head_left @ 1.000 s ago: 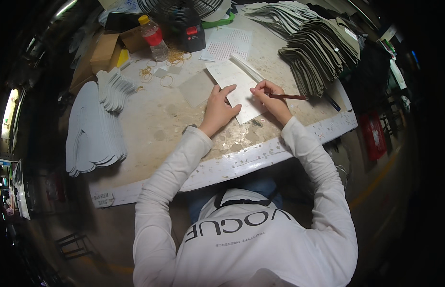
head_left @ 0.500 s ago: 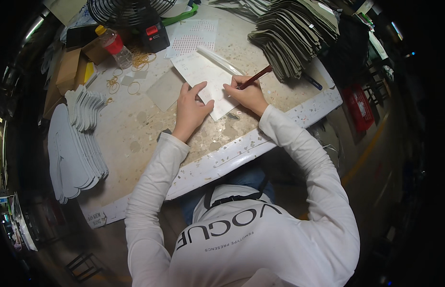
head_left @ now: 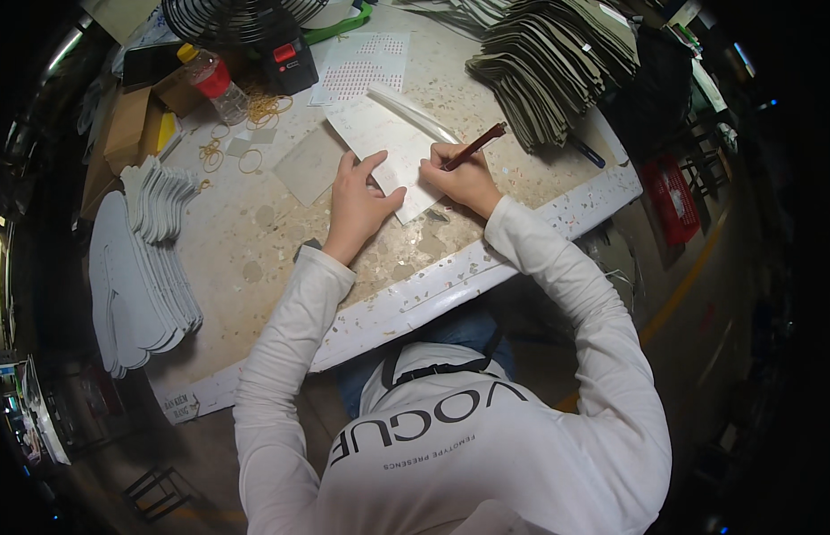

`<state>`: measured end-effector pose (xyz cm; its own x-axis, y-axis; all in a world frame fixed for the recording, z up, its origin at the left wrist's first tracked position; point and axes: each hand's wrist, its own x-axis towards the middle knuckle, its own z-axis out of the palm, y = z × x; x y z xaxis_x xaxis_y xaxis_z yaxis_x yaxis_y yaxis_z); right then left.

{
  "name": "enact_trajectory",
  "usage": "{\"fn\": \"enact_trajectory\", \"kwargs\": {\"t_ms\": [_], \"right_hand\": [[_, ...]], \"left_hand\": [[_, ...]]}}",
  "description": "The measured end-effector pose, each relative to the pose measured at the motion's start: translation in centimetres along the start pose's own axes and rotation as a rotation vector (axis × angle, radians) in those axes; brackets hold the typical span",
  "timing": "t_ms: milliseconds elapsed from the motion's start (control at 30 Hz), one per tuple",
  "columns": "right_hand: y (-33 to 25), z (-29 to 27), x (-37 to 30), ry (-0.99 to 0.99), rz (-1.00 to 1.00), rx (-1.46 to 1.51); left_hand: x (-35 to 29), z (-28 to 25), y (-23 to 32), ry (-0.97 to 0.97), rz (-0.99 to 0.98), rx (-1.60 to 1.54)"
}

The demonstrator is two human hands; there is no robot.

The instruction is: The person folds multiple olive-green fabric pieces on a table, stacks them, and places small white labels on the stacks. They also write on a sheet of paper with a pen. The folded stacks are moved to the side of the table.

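Note:
A white notepad sheet (head_left: 367, 131) lies slanted on the worn table, its top page curled back into a roll along the far right side. Faint handwriting marks the paper. Spread fingers of my left hand (head_left: 361, 207) rest on the sheet's left edge and lower part, holding nothing. My right hand (head_left: 468, 185) grips a dark red pen (head_left: 479, 144), its tip down at the right part of the sheet; the fingers hide the tip itself. A greyish square sheet (head_left: 306, 165) lies flat left of the notepad.
At the left stand stacked pale grey cut pieces (head_left: 147, 285). Dark layered pieces (head_left: 549, 71) are piled at the far right, near a blue-black pen (head_left: 586, 152). A bottle (head_left: 220, 89), rubber bands (head_left: 268, 109), a fan (head_left: 241, 20) and a printed sheet (head_left: 366, 67) sit at the back.
My right hand and the red pen have shifted very slightly, the pen now tilted a bit more upright. My left hand stays in almost the same place on the sheet.

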<state>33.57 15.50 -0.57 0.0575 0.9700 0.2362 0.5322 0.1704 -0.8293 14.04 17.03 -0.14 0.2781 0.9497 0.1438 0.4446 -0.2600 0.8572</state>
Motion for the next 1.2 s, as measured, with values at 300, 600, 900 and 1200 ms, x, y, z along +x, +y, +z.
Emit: {"fn": "enact_trajectory", "kwargs": {"t_ms": [300, 600, 900, 1200], "right_hand": [[0.3, 0.1, 0.2, 0.046, -0.028, -0.041], [0.3, 0.1, 0.2, 0.056, -0.020, -0.010], [0.1, -0.1, -0.1, 0.066, -0.045, -0.007], [0.0, -0.5, -0.9, -0.045, -0.029, 0.039]], "left_hand": [[0.0, 0.1, 0.0, -0.013, -0.017, 0.000], [-0.1, 0.2, 0.1, 0.008, 0.009, -0.011], [-0.1, 0.1, 0.1, -0.004, 0.016, -0.017], [-0.1, 0.1, 0.1, 0.004, 0.020, -0.005]]}}
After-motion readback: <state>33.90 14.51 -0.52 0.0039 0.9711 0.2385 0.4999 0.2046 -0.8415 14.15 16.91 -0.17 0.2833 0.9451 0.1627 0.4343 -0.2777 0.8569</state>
